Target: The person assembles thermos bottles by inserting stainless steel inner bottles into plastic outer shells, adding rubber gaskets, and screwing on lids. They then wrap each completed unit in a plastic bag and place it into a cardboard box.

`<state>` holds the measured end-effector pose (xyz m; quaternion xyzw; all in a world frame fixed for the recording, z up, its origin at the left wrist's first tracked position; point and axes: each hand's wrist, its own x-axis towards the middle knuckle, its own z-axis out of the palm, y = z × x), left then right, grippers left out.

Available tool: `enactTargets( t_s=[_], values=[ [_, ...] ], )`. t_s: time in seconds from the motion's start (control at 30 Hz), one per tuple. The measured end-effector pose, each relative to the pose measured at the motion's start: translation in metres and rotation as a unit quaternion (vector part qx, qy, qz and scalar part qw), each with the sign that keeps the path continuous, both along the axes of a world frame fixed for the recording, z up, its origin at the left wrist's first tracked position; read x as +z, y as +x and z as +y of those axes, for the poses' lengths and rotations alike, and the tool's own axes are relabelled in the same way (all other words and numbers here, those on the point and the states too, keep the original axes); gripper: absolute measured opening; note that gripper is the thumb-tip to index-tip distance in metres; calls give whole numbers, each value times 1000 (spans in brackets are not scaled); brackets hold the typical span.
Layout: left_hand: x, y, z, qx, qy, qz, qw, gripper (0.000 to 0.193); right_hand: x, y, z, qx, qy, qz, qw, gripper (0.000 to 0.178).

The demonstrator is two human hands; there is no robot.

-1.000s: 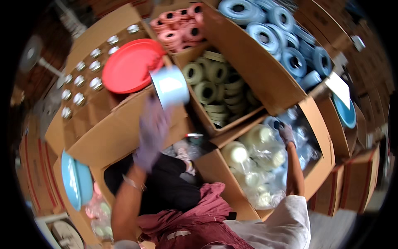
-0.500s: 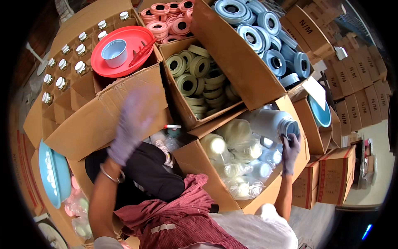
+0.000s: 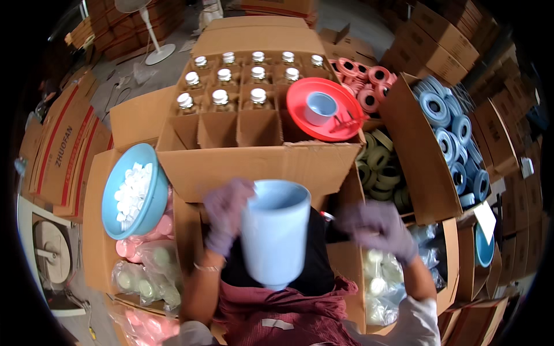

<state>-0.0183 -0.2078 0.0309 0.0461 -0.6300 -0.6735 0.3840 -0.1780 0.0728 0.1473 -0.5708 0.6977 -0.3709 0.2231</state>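
Observation:
A light blue plastic container [image 3: 274, 236] stands over my lap, its wide open end up and a narrow neck pointing down. My gloved left hand [image 3: 226, 209] is closed on its left upper edge. To the right of the container, apart from it, my gloved right hand [image 3: 378, 228] is smeared by motion and its fingers cannot be made out. In front of me is a divided cardboard box [image 3: 259, 164] holding clear jars with white caps [image 3: 258, 97]. On its right corner rests a red plate [image 3: 297, 104] bearing a small blue cup [image 3: 321, 108] and a red-handled tool [image 3: 348, 122].
At left, a blue basin [image 3: 151, 202] of white caps sits above bagged pink and pale green pieces. Boxes of olive rings [image 3: 378, 164], pink rings [image 3: 369, 101] and blue rings [image 3: 437, 109] stand at right. Bagged containers [image 3: 378, 285] fill the box beside my right arm.
The blue container has come from the right-hand box to over my lap, passing from my right hand to my left. My view has swung left.

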Motion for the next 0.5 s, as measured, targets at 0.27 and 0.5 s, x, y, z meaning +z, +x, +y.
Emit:
enactTargets(
  t_s=[0.27,0.5],
  values=[
    [-37,59,25,-51,114,-120,985,30,-84,-166,-337,-186,42,298,935,43],
    [-35,11,-25,-91,193,-167,963,38,-114,-183,-380,-205,182,314,909,62]
  ],
)
